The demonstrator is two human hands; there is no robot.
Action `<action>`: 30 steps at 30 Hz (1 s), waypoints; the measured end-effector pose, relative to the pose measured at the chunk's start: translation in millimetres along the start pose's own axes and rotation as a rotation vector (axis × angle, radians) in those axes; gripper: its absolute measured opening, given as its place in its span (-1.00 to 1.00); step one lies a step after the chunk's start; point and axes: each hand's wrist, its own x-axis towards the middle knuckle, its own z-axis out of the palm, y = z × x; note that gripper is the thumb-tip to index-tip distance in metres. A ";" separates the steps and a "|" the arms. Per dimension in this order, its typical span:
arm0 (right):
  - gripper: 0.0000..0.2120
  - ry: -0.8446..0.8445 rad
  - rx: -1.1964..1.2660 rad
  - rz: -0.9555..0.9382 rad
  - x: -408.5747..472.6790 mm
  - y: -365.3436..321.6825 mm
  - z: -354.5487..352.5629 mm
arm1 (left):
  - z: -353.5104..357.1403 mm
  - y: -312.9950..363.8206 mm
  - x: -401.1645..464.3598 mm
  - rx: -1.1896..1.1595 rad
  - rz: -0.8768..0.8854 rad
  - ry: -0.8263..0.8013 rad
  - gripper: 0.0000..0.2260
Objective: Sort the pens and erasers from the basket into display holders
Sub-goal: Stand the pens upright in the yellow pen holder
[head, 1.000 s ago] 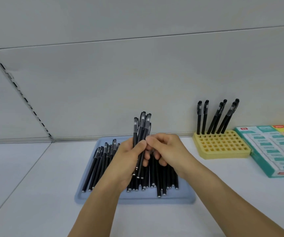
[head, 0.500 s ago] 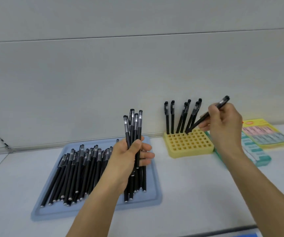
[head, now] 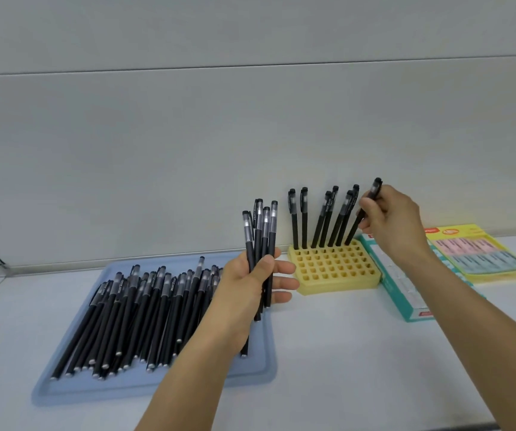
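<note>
On the pale shelf (head: 328, 353), against the grey back wall, we saw a blue tray (head: 259, 365) at the left with a heap of black pens (head: 144, 315) lying lengthwise in it, caps toward the wall. Above the tray's right end the left hand (head: 250, 284) gripped a small bundle of pens (head: 261, 244), four or perhaps five, held nearly upright with the caps up, thumb across the front and fingers curled round the barrels.

Just to the right of the tray stood the yellow pen holder (head: 334, 269), a block of square holes. Six pens (head: 322, 219) stood in its back row, two upright at the left and the others leaning to the right. The right hand (head: 390, 219) pinched a seventh pen (head: 363, 213) near its cap, fingers closed on the barrel. That pen leaned to the right, its lower end at the right end of the back row. We could not tell for sure whether the tip was seated in a hole.

To the right of the holder lay a teal eraser box (head: 402, 293), and beyond it a yellow eraser box (head: 483, 256), both partly hidden by the right forearm.
</note>
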 end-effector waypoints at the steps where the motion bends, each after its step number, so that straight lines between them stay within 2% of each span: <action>1: -0.86 -0.023 -0.003 -0.013 2.2 -2.2 -0.1 | 1.3 -0.2 0.0 0.001 -0.001 -0.002 -0.81; 4: -0.88 -0.086 -0.048 -0.033 9.7 -8.6 -2.0 | 4.9 -0.7 1.0 -0.002 -0.003 -0.014 -0.80; 9: -0.92 -0.197 -0.003 0.045 7.2 -8.3 0.5 | 7.3 -1.5 2.1 -0.023 -0.009 -0.025 -0.81; 12: -0.93 -0.199 0.008 0.088 1.7 -5.0 1.5 | 7.8 -1.9 1.5 -0.032 -0.016 -0.034 -0.81; 13: -0.93 -0.188 -0.026 0.097 1.6 -5.2 -0.8 | 8.6 -1.9 1.2 -0.040 -0.018 -0.039 -0.82; 16: -0.68 -0.013 -0.166 0.130 -8.8 -6.3 -6.5 | 11.1 -1.4 2.0 -0.071 -0.026 -0.062 -0.81; 18: -0.78 0.122 -0.053 0.051 -28.3 -19.2 -5.7 | 13.8 -0.9 2.8 -0.092 -0.034 -0.080 -0.81; 19: -0.88 0.078 0.057 0.010 -38.0 -29.1 -3.9 | 15.8 -1.2 3.4 -0.094 -0.035 -0.093 -0.81; 20: -0.91 -0.054 0.160 -0.010 -47.0 -40.2 -1.2 | 18.2 -1.8 4.0 -0.085 -0.033 -0.111 -0.81; 22: -0.83 -0.375 0.293 -0.018 -60.7 -57.9 5.5 | 24.0 -2.9 4.1 -0.040 -0.022 -0.160 -0.80; 23: -0.80 -0.449 0.320 -0.032 -63.0 -61.6 6.6 | 26.7 -3.2 3.9 -0.017 -0.014 -0.183 -0.79; 25: -0.76 -0.379 0.377 -0.013 -56.9 -61.8 1.0 | 28.8 -3.5 4.4 0.008 -0.002 -0.186 -0.79; 27: -0.80 -0.173 0.436 0.078 -42.4 -55.4 -12.8 | 25.6 -3.2 5.1 0.011 0.001 -0.151 -0.80; 30: -0.84 0.107 0.228 0.064 -20.1 -38.4 -32.7 | 18.7 -2.7 4.5 -0.023 -0.003 -0.105 -0.81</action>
